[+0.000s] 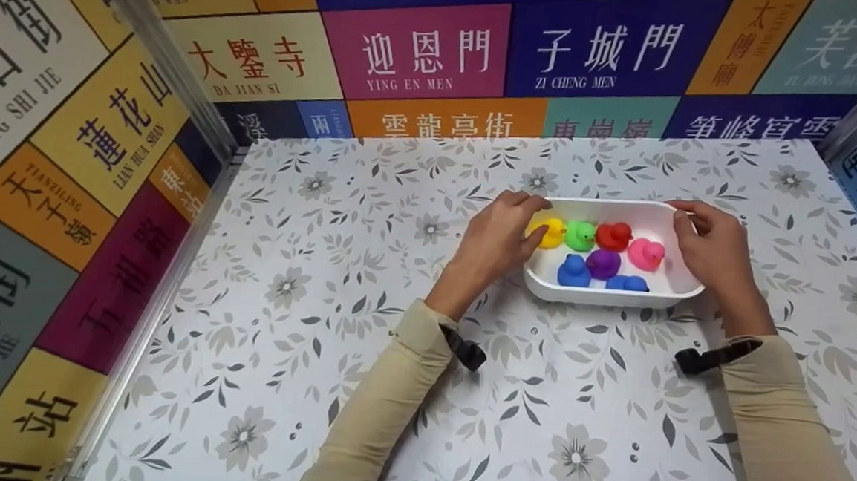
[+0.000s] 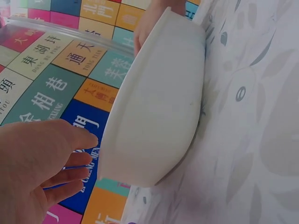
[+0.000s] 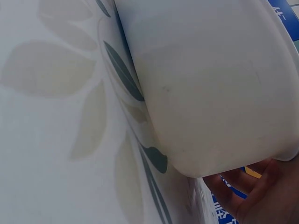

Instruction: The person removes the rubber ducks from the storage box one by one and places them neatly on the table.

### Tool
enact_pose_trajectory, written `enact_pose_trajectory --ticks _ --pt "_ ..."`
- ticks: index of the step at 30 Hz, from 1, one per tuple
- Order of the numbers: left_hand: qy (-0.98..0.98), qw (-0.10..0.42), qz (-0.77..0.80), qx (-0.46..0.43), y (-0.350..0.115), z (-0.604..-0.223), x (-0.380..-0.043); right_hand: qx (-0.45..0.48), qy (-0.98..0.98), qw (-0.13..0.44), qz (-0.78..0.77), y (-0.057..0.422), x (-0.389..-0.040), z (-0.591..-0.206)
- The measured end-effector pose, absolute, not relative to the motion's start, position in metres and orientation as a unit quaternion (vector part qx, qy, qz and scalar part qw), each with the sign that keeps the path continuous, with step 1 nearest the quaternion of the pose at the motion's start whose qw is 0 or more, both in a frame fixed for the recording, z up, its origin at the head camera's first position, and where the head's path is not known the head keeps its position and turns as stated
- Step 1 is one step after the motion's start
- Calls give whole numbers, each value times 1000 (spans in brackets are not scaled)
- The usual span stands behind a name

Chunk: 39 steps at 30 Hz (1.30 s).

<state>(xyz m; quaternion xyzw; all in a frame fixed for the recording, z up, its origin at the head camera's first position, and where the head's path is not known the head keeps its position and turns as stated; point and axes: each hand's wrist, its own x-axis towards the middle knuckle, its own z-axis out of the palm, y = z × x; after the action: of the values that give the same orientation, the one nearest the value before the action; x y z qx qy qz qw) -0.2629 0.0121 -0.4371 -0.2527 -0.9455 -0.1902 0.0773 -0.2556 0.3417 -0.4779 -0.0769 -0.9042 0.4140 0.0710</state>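
A white plastic tub (image 1: pixel 611 296) stands on the table with several small toy ducks inside. Among these are a yellow duck (image 1: pixel 551 235), a green duck (image 1: pixel 579 236), a red duck (image 1: pixel 613 237), a pink duck (image 1: pixel 646 254), a purple duck (image 1: pixel 604 265) and a blue duck (image 1: pixel 574 272). My left hand (image 1: pixel 500 230) is at the tub's left end, fingers loosely extended near the rim and thumb overlapping the yellow duck. In the left wrist view its fingers are slightly apart, holding nothing. My right hand (image 1: pixel 718 247) grips the right end, thumb inside the rim and fingers outside.
Patterned cloth (image 1: pixel 420 374) with grey leaves and flowers covers the table. Panels with colourful place-name signs (image 1: pixel 418 50) rise behind and on both sides. Each wrist wears a black strap; the left strap (image 1: pixel 464 348) sits by the sleeve cuff.
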Motion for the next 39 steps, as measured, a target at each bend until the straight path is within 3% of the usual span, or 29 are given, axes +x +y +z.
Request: enact_pose_trajectory --ticks 9,17,23,31,39 --pt "-933 67 -200 -292 28 -443 -262 -71 -906 75 409 342 -254 -479" --pt "-940 28 -192 -282 48 -444 -266 -70 -906 74 411 344 -254 -480" --pt "-957 38 -145 -247 62 -444 -268 -75 -905 74 412 343 -255 -479" --pt "-974 92 -97 -185 74 -446 -267 -68 -907 89 406 342 -255 -479" --pt "-981 86 -74 -160 86 -449 -267 -64 -906 95 408 344 -255 -479"
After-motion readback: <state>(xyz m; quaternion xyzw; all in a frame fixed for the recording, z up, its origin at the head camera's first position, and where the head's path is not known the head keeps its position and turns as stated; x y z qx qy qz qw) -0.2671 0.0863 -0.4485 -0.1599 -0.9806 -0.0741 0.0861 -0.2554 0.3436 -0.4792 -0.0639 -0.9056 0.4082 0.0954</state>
